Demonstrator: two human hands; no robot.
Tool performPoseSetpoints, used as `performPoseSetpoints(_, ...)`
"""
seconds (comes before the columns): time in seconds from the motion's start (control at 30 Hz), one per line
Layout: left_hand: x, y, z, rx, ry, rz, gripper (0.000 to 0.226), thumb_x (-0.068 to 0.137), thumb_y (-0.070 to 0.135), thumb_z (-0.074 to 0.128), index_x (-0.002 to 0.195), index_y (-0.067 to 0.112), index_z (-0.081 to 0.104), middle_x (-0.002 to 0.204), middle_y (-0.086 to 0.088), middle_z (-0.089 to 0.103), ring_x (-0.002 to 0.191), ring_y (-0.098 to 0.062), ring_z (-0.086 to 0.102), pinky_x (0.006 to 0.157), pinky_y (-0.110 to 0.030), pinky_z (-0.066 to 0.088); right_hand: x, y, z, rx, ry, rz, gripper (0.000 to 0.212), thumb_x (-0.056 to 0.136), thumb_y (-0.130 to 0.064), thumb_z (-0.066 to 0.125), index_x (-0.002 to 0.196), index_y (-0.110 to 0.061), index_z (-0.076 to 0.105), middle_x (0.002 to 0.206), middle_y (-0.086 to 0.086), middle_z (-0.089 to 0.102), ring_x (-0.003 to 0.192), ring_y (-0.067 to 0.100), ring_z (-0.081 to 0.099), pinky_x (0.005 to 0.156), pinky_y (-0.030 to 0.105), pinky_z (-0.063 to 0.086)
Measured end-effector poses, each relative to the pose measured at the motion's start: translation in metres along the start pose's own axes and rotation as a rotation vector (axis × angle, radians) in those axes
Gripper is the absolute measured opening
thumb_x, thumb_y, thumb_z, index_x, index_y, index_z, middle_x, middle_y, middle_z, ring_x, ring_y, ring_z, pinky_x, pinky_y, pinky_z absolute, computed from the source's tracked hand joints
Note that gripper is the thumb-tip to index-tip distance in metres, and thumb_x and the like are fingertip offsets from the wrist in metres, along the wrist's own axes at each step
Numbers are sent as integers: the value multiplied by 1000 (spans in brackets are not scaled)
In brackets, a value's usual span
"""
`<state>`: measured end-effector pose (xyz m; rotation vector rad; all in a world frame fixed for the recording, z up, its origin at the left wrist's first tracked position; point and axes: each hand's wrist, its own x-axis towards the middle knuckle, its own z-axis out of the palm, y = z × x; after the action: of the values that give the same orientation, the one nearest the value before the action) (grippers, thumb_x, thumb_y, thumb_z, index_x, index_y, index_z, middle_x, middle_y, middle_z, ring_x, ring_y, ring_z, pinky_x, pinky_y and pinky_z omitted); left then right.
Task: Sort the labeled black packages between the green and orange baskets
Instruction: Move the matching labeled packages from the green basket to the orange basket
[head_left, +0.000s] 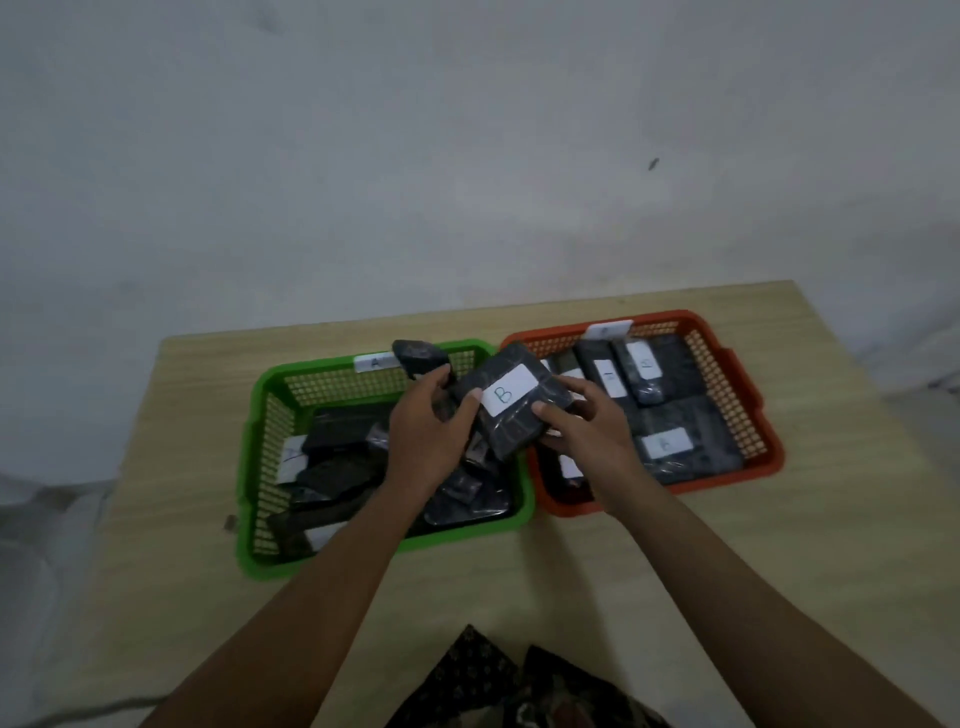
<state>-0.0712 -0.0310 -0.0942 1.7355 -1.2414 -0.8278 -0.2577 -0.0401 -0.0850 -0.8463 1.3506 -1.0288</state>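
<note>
Head: B package (511, 397) between both grips

Two perforated plastic baskets: one green basket (262, 457), one orange basket (748, 395). One black wrapped package with a white "B" label (506, 400) is held up. Orange holds at least three labelled packages; green's pile is uncountable.

A light wooden table (649, 597) stands against a pale wall. 2 mesh baskets sit side by side on it, touching: a green basket (260, 415) left, an orange basket (727, 358) right.
</note>
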Motion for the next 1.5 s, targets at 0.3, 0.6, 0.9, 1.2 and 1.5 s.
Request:
performPoseSetpoints(0.3,-16,63,130,-469,-327,-369,30,82,18,77,110,16,68,113,-9,70,96,-23,71,74,-35,62,1,6,-151,-336,213,-144,31,81,-32,78,110,-28,69,109,-5,71,96,11,69,80,29,58)
performPoseSetpoints(0.6,-7,76,227,-48,-394,-182,43,78,33,79,119,26,67,125,-5,64,110,-22,62,93,-43,55,51,16,-249,-633,408,-258,38,99,-26,54,134,-12,56,133,8,59,124,24,52,99,24,35)
performPoseSetpoints(0.9,-10,76,270,283,-324,34,47,85,42,69,125,18,62,122,-5,67,108,-19,62,86,-25,43,81,29,-265,-462,292,-86,32,104,-28,40,124,-17,62,113,2,67,101,16,62,86,33,51)
performPoseSetpoints(1.2,-16,82,248,470,-224,245,45,82,44,70,120,22,65,111,0,71,98,-17,66,85,-38,56,75,23,-258,-557,344,-204,33,101,-27,46,130,-16,58,114,-5,62,102,9,56,84,18,45)
performPoseSetpoints(1.5,-17,53,127,458,-69,334,30,87,31,68,114,18,68,109,-1,69,96,-16,64,82,-30,52,47,10,-174,-763,165,-740,25,94,-14,61,118,-8,65,120,8,65,115,21,58,98,36,49)
